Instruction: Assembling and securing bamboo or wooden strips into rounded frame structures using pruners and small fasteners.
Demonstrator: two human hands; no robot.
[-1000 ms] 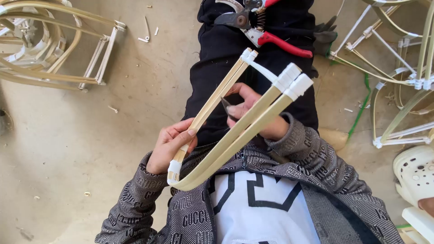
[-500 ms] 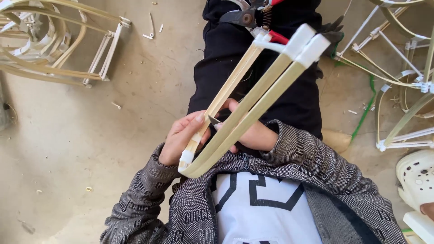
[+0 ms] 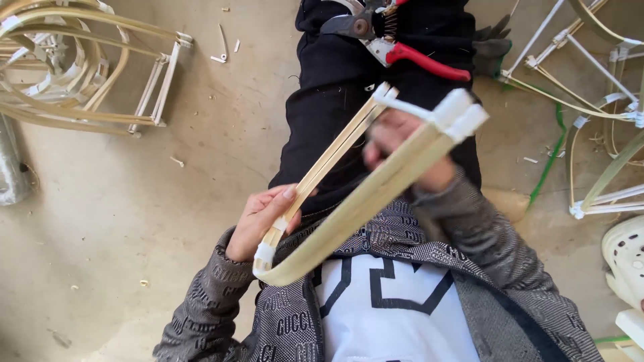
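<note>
While the left hand (image 3: 263, 218) pinches the taped lower end of the bent cane frame (image 3: 349, 201), fingers closed round its thin double strip, the right hand (image 3: 402, 151) sits blurred behind the thicker strip, and whether it grips cannot be told. The frame hangs above the person's lap, two white-taped joints at its far end, one at the near end. It looks like a joint is being checked or bound; the next move calls for a steady hold. One pair of red-handled cutters (image 3: 396, 40) lies on the knees; finished frames (image 3: 87, 74) sit stacked to the left.
</note>
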